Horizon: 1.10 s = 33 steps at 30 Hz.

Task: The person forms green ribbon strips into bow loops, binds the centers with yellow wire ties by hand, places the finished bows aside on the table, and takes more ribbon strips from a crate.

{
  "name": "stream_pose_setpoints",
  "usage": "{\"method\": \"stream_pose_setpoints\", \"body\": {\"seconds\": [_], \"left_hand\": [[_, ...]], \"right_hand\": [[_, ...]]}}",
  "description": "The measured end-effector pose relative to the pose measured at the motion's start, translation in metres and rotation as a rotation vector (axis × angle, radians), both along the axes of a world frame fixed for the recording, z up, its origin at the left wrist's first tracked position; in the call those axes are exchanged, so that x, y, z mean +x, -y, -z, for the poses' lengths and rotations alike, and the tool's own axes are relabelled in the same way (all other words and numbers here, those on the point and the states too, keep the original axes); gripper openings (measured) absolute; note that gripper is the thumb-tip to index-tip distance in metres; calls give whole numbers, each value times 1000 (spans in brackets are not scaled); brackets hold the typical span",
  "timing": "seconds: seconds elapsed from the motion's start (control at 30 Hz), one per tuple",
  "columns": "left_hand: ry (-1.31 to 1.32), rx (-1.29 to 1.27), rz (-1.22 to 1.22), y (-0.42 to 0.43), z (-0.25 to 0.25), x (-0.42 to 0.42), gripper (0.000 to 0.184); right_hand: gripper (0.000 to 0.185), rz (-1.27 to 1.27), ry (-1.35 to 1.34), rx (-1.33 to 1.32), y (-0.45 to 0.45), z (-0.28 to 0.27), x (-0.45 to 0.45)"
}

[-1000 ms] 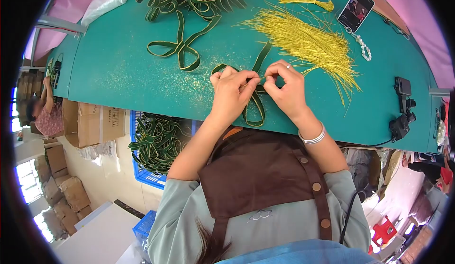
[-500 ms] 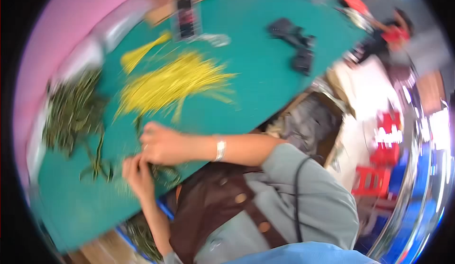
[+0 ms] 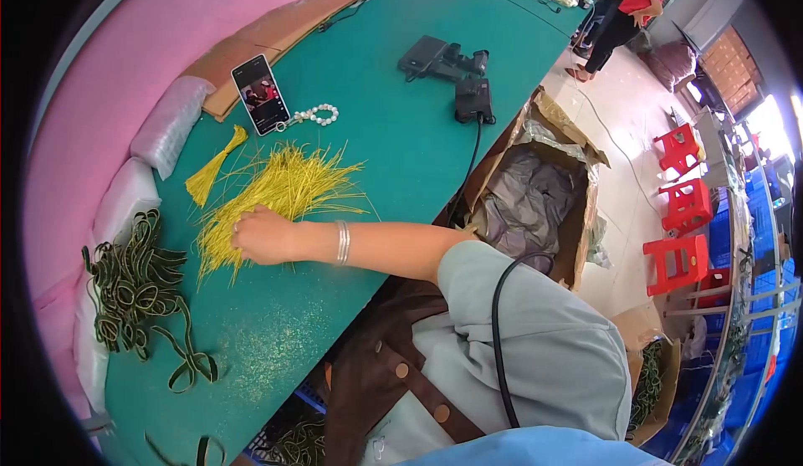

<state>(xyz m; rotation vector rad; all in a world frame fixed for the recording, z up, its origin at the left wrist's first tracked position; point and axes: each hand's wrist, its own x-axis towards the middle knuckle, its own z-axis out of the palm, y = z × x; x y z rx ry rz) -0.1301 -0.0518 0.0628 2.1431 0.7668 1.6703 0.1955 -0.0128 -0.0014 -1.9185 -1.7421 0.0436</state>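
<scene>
Now, left hand: out of view, fingers unknown;
Ribbon: partly showing, near side;
Right hand: moved from ribbon to yellow strands; fingers curled, can't tell grip; ribbon work seems paused;
Phone: beyond the strands

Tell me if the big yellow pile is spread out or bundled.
Spread out: the yellow strands fan loosely over the green table, ends poking in different directions, the right hand at their lower edge.
</scene>
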Motion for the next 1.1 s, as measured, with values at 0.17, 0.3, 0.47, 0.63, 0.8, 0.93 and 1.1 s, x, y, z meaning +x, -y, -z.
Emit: {"method": "stream_pose_setpoints", "body": {"seconds": [0.17, 0.3, 0.47, 0.63, 0.8, 0.93, 1.1], "left_hand": [[83, -148, 511, 48, 16, 25, 23], [84, -191, 610, 51, 17, 32, 26], [92, -221, 680, 52, 15, 37, 30], [99, -247, 731, 51, 12, 41, 34], [103, -272, 781, 55, 11, 48, 39], [112, -296, 829, 53, 10, 51, 43], [134, -310, 881, 51, 3, 50, 47]], "right_hand": [[18, 20, 150, -66, -1, 16, -11], [18, 2, 114, -36, -1, 21, -6], [16, 4, 104, 54, 1, 33, -8], [20, -4, 121, 31, 5, 29, -9], [24, -33, 18, -41, 6, 23, -7], [24, -55, -16, 11, 5, 32, -3], [24, -58, -30, -15, 1, 30, -6]]}}
